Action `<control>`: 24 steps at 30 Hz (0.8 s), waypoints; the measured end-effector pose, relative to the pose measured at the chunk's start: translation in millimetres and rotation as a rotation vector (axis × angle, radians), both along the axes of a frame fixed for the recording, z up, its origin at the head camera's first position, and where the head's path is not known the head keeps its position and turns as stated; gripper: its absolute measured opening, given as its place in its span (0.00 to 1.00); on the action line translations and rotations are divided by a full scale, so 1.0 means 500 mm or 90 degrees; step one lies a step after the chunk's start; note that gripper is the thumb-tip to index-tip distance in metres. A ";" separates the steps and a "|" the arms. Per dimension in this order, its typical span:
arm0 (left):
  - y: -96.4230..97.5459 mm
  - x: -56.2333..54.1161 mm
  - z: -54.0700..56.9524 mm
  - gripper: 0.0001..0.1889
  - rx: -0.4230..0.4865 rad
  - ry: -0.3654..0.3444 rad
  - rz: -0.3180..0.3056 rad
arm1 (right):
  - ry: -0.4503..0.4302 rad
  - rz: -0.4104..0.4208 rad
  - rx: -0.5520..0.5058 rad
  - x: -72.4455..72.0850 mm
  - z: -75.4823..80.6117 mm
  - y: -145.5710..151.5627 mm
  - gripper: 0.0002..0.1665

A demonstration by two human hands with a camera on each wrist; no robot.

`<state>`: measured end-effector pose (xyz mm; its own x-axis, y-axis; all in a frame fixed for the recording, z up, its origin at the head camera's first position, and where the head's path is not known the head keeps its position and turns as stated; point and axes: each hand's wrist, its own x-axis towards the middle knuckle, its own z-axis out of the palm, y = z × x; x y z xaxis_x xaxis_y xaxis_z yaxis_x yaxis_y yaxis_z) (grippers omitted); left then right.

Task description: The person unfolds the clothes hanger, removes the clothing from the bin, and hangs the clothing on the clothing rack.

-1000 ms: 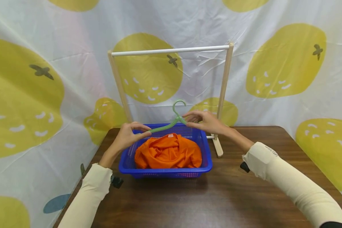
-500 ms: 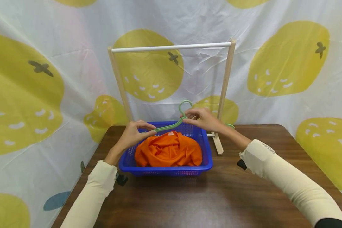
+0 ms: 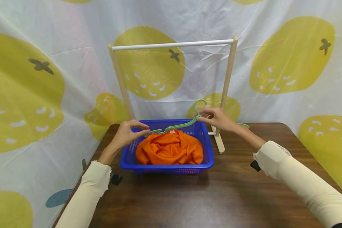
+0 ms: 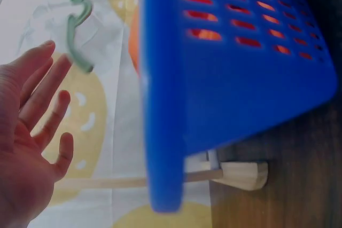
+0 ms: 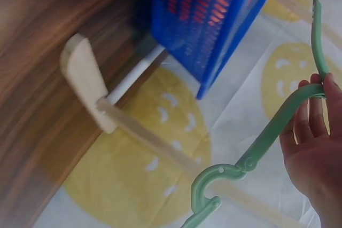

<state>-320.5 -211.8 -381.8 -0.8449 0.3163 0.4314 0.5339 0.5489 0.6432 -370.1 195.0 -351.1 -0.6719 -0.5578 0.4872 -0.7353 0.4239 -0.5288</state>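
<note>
A green clothes hanger [image 3: 180, 125] spans the space above the blue basket, hook upward. My right hand [image 3: 218, 118] pinches it near the neck below the hook; in the right wrist view, the thumb and fingers close round that green hanger [image 5: 272, 129]. One hanger arm runs on past this hand, partly behind the forearm. At the other end, my left hand [image 3: 128, 133] has its fingertips beside the hanger's tip. The left wrist view shows the left hand [image 4: 32, 116] with fingers spread, and the hanger end [image 4: 80, 52] just beyond them. Bunched orange cloth [image 3: 171, 148] lies in the basket below.
The blue perforated basket [image 3: 166, 167] stands on a brown wooden table [image 3: 216, 196]. Behind it rises a wooden rack [image 3: 229, 72] with a white crossbar [image 3: 174, 44]; one rack foot [image 3: 220, 144] sits right of the basket. A lemon-patterned curtain [image 3: 211, 19] hangs at the back.
The hanger and my right hand have moved right. My left hand, earlier gripping farther along the hanger arm, is now at its tip. The hanger's other end has come into sight beyond the right forearm.
</note>
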 end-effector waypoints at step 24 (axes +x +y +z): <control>-0.022 -0.023 -0.047 0.10 -0.128 0.006 0.011 | -0.032 -0.029 0.035 -0.005 -0.081 0.025 0.13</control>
